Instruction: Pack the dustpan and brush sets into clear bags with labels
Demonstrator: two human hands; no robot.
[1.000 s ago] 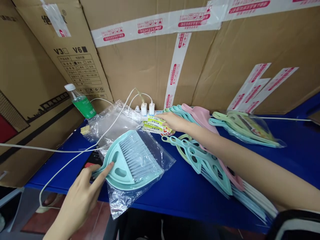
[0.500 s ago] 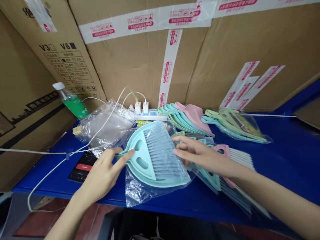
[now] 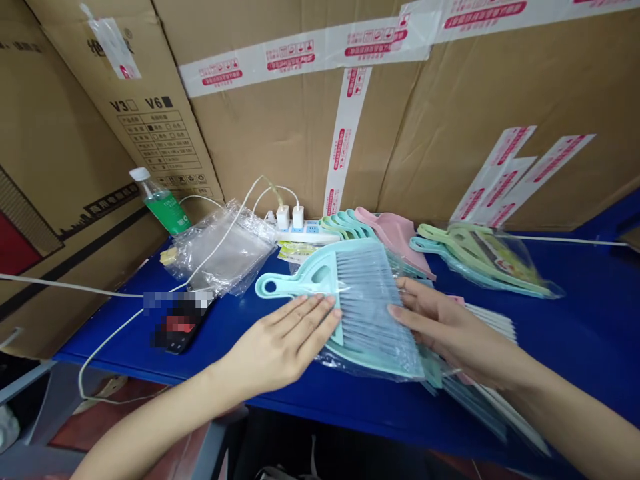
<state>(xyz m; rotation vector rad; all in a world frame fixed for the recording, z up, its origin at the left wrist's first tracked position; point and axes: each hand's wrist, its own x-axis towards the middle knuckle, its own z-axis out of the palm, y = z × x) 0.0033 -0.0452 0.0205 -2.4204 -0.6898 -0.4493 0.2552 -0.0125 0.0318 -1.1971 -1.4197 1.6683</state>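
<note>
A light-blue dustpan [image 3: 390,363] with a matching hand brush [image 3: 367,293] laid in it sits in a clear plastic bag [image 3: 345,363] before me. The bristles point right and the handle left. My left hand [image 3: 287,343] lies across the brush head, its fingers stretched out and flat. At the right edge my right hand [image 3: 445,327] grips the bagged set, thumb over the bristle tips and the other fingers partly hidden beside and behind. Under and beyond my right hand lie more brushes [image 3: 493,323], with white or grey-blue bristles.
Behind are stacked dustpans, a pink one [image 3: 395,233] on top, and bagged green and blue dustpans [image 3: 480,257]. A power strip [image 3: 310,233], clear bags [image 3: 225,250], a green-labelled bottle [image 3: 163,203], a phone [image 3: 187,323] and a white cable [image 3: 107,343] occupy the left. Cardboard boxes [image 3: 280,127] wall the blue table [image 3: 575,353].
The bagged set has shifted right and turned, with its handle now visible at left. My left hand has moved from the handle onto the brush head; the bag's lower part is now underneath.
</note>
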